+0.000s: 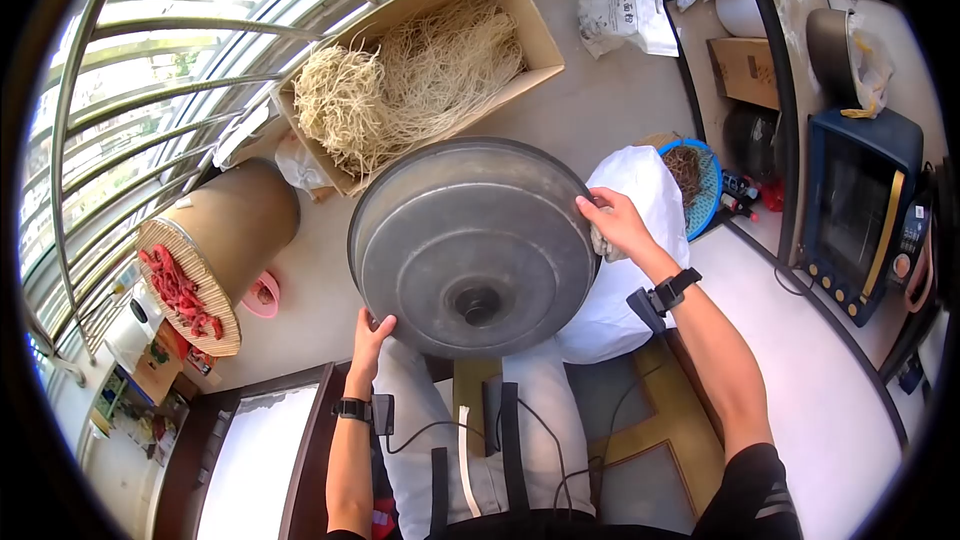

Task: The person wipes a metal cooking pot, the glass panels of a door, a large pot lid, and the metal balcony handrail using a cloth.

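So the lid (pixel 480 240) (big, round, dark metal, and I'm calling it a lid mostly because of that knob (pixel 477 306)) is up in front of the person, just above the lap, with its knobbed face turned toward them. Can't tell if the lower edge rests on the legs (pixel 545 405) or hangs free.

Both hands are holding it. The left hand (pixel 370 345) has the near left rim, thumb on the face and fingers mostly out of sight. The right hand (pixel 618 223) has the far right rim, with something greyish just under it that I can't make out. The hands sit roughly opposite each other, which makes sense to me: something that wide would probably tip if you had one side only. Nobody's touching the knob.

Past the lid there's a box (pixel 543 45) of pale dry strands (pixel 440 60) by the window bars (pixel 190 30). On the left, a mat (pixel 222 325) tops a drum (pixel 240 210), with red bits (pixel 180 290) spread over it, maybe for the light and air. A white bag (pixel 600 320) lies right beside the lid, under the right arm, and a blue basket (pixel 710 185) is just beyond.
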Available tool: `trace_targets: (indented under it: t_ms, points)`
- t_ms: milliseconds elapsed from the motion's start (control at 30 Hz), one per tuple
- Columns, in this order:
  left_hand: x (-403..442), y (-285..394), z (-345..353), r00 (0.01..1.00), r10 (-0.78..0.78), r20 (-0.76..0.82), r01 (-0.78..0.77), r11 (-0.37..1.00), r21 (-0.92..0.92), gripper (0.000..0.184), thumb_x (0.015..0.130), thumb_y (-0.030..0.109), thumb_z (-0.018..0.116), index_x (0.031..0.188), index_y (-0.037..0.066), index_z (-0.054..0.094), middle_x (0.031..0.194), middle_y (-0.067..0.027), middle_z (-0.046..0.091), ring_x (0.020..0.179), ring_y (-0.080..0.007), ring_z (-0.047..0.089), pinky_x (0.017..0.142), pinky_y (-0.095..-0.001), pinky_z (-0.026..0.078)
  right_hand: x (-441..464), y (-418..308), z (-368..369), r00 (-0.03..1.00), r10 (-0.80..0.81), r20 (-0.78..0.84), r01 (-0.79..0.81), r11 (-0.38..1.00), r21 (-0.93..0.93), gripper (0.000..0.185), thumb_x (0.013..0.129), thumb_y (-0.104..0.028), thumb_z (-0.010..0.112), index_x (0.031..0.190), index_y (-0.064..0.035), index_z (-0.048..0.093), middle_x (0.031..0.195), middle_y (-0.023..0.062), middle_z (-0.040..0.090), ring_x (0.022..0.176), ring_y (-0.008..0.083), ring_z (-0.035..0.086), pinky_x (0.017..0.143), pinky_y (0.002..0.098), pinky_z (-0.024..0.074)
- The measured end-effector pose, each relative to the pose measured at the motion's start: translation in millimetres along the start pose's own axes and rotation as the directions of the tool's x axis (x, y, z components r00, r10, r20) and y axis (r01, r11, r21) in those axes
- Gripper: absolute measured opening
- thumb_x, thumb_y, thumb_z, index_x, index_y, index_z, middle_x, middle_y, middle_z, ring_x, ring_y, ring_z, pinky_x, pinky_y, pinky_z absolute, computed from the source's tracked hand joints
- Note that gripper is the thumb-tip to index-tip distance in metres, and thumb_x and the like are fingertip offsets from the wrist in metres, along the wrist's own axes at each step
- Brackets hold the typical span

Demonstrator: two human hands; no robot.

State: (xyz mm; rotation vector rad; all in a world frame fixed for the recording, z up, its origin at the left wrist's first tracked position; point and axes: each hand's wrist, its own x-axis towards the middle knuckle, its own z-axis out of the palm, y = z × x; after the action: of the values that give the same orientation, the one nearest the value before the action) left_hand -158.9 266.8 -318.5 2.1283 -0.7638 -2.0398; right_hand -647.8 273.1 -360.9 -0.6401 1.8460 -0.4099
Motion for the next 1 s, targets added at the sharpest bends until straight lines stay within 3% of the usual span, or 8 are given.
trace_targets:
  t_ms: [200,367,400,500,533,767,833,1000]
  points:
    - [-12,-56,-73,1.000,-0.004,0.027,0.008,0.993,-0.122,0.077,0.084,0.034,0.077,0.142,0.000,0.040,0.138,-0.0147,0.052,0.129,-0.0252,0.048,0.110,-0.0386,0.035,-41,-37,70,0.998,0.054,0.046,-0.056,0.998,0.043,0.061,0.088,-0.042,0.074,0.123,0.0067,0.061,0.103,0.0174,0.070,0.097,0.0226,0.066,0.085,0.0330,0.0514]
    - [-20,-104,-144,1.000,-0.005,0.004,0.006,0.986,-0.167,0.078,0.086,0.038,0.074,0.145,0.003,0.038,0.139,-0.0153,0.051,0.134,-0.0261,0.044,0.111,-0.0407,0.034,-65,-56,153,0.995,0.056,0.079,-0.059,0.998,0.027,0.053,0.089,-0.038,0.074,0.116,0.0064,0.062,0.098,0.0121,0.069,0.089,0.0168,0.064,0.079,0.0294,0.0508]
    - [-19,-114,-155,0.999,-0.021,-0.036,0.015,0.986,-0.169,0.079,0.090,0.055,0.064,0.146,0.005,0.040,0.144,-0.0156,0.048,0.136,-0.0275,0.041,0.112,-0.0439,0.031,-63,-61,171,0.995,0.063,0.074,-0.066,0.997,0.042,0.051,0.089,-0.037,0.074,0.115,0.0059,0.062,0.097,0.0108,0.069,0.088,0.0158,0.064,0.079,0.0289,0.0505]
    - [-24,-118,-188,0.980,-0.172,-0.096,0.116,0.900,-0.421,0.086,0.091,0.072,0.047,0.148,0.007,0.042,0.149,-0.0147,0.045,0.137,-0.0290,0.039,0.113,-0.0464,0.027,-70,-80,218,0.982,0.113,0.149,-0.117,0.993,0.019,0.048,0.090,-0.035,0.075,0.114,0.0041,0.063,0.097,0.0080,0.068,0.088,0.0137,0.063,0.077,0.0278,0.0500]
    - [-21,-126,-203,0.975,-0.201,-0.094,0.156,0.921,-0.356,0.096,0.086,0.084,0.035,0.152,0.014,0.036,0.151,-0.0096,0.043,0.136,-0.0279,0.040,0.110,-0.0499,0.028,-68,-82,235,0.973,0.148,0.179,-0.157,0.987,0.041,0.049,0.090,-0.035,0.075,0.116,0.0039,0.062,0.098,0.0082,0.068,0.090,0.0136,0.062,0.080,0.0279,0.0497]
    - [17,-167,-265,0.944,-0.277,-0.176,0.189,0.898,-0.397,0.092,0.084,0.083,0.042,0.143,0.012,0.047,0.140,-0.0071,0.051,0.127,-0.0248,0.045,0.108,-0.0454,0.030,-26,-64,331,0.925,0.269,0.268,-0.290,0.956,0.043,0.061,0.089,-0.040,0.075,0.127,0.0052,0.056,0.111,0.0108,0.067,0.104,0.0163,0.061,0.093,0.0292,0.0461]
    - [37,-180,-275,0.929,-0.294,-0.223,0.185,0.895,-0.406,0.091,0.084,0.083,0.043,0.141,0.012,0.049,0.137,-0.0071,0.052,0.124,-0.0241,0.047,0.107,-0.0453,0.031,-10,-52,346,0.901,0.301,0.313,-0.319,0.948,0.005,0.072,0.087,-0.045,0.075,0.132,0.0072,0.053,0.125,0.0152,0.062,0.118,0.0207,0.056,0.102,0.0320,0.0424]
    - [88,-211,-290,0.926,-0.331,-0.180,0.200,0.838,-0.508,0.104,0.081,0.084,0.046,0.145,0.004,0.039,0.139,-0.0102,0.050,0.126,-0.0261,0.046,0.107,-0.0450,0.032,21,-33,373,0.873,0.375,0.311,-0.392,0.920,-0.009,0.075,0.085,-0.048,0.077,0.131,0.0072,0.054,0.126,0.0156,0.061,0.119,0.0220,0.055,0.103,0.0327,0.0410]
